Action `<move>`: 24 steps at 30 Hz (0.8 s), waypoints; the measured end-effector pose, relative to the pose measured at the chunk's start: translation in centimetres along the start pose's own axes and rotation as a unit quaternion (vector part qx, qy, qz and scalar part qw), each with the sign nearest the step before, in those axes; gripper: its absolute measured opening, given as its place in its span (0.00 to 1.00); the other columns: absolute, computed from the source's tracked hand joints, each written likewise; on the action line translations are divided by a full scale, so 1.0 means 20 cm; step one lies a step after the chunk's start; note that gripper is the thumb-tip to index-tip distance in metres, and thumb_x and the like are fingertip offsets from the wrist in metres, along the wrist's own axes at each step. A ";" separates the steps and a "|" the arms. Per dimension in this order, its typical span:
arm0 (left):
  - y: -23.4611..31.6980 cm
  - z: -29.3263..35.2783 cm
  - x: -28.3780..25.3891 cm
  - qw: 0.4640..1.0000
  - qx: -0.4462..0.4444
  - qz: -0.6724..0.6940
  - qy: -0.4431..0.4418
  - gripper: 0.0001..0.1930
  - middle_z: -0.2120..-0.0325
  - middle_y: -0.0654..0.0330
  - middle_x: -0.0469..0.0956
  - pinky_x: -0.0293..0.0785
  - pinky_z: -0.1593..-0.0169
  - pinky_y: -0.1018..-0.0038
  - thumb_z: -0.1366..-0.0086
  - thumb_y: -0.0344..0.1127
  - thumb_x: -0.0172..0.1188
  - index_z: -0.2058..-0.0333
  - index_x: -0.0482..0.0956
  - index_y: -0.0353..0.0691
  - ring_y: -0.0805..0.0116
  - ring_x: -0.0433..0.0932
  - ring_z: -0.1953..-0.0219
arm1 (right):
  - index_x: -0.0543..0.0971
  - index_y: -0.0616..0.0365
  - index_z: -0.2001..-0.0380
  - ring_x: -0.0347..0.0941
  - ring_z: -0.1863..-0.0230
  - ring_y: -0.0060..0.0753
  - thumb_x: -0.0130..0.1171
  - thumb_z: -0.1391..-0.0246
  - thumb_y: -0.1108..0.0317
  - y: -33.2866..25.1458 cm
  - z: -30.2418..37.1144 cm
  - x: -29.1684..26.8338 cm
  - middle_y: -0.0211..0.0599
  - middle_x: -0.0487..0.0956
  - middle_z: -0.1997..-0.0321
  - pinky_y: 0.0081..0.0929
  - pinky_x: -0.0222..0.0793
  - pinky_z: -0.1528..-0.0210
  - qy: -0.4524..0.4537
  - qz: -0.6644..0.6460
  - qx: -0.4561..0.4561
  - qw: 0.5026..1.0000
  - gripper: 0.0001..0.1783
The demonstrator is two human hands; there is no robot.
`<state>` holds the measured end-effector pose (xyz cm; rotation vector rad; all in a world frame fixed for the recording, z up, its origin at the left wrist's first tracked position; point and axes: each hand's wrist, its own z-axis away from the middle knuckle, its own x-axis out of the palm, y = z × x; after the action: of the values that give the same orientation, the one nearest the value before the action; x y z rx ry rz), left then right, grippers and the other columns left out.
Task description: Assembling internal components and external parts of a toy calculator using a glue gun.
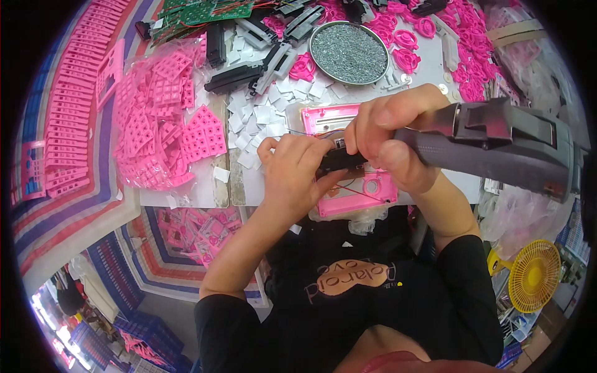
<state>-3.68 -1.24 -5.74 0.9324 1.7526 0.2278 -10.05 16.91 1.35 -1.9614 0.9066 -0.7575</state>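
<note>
My left hand point(295, 165) grips a black plastic part point(341, 160), fingertips at its top and thumb along its near side. The part is over an open pink plastic casing point(357, 193), where thin red and dark wires show. My right hand point(395, 133) is closed around the lower end of a dark grey electric screwdriver point(504, 146), whose body rises toward the upper right. Its tip is hidden behind my fingers, close to the black part. A round metal dish of small screws point(349, 53) stands just beyond my hands.
White square pieces point(261, 115) lie scattered left of the casing. A clear bag of pink keypads point(158, 118) is at the left, with a row of pink parts point(74, 81) beyond. Black and grey mechanisms point(236, 78), green circuit boards point(205, 15) and pink rings point(469, 56) crowd the back.
</note>
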 end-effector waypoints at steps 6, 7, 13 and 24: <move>0.00 0.00 0.00 1.000 -0.001 0.021 0.014 0.28 0.65 0.66 0.77 0.55 0.53 0.61 0.54 0.43 0.76 0.54 0.78 0.46 0.64 0.74 0.60 | 0.66 0.53 0.54 0.66 0.77 0.25 0.64 0.37 0.62 -0.01 -0.01 -0.02 0.31 0.69 0.78 0.32 0.72 0.68 -0.060 0.051 0.018 0.997 0.18; -0.01 0.00 0.01 1.000 0.000 0.027 0.013 0.28 0.65 0.66 0.77 0.55 0.53 0.61 0.54 0.43 0.76 0.54 0.78 0.46 0.64 0.74 0.60 | 0.66 0.53 0.54 0.66 0.77 0.25 0.64 0.37 0.62 -0.01 -0.01 -0.02 0.31 0.69 0.78 0.32 0.72 0.68 -0.066 0.060 0.021 0.996 0.18; -0.01 0.00 0.01 0.999 0.006 0.048 0.012 0.26 0.65 0.66 0.77 0.54 0.54 0.61 0.53 0.41 0.76 0.54 0.78 0.46 0.64 0.74 0.60 | 0.67 0.54 0.57 0.67 0.76 0.27 0.65 0.39 0.67 0.00 0.02 -0.02 0.32 0.70 0.77 0.34 0.73 0.67 -0.076 0.101 0.030 0.992 0.16; 0.01 0.00 0.01 0.999 0.020 0.011 0.044 0.24 0.62 0.68 0.77 0.53 0.50 0.60 0.54 0.43 0.76 0.58 0.78 0.47 0.65 0.74 0.57 | 0.71 0.62 0.48 0.71 0.58 0.36 0.78 0.61 0.60 0.03 -0.05 -0.17 0.41 0.74 0.57 0.36 0.72 0.52 -0.165 0.072 0.107 0.978 0.38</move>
<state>-3.59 -0.88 -5.81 0.9837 1.8346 0.2520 -12.99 19.04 0.77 -1.7436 0.7233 -0.4105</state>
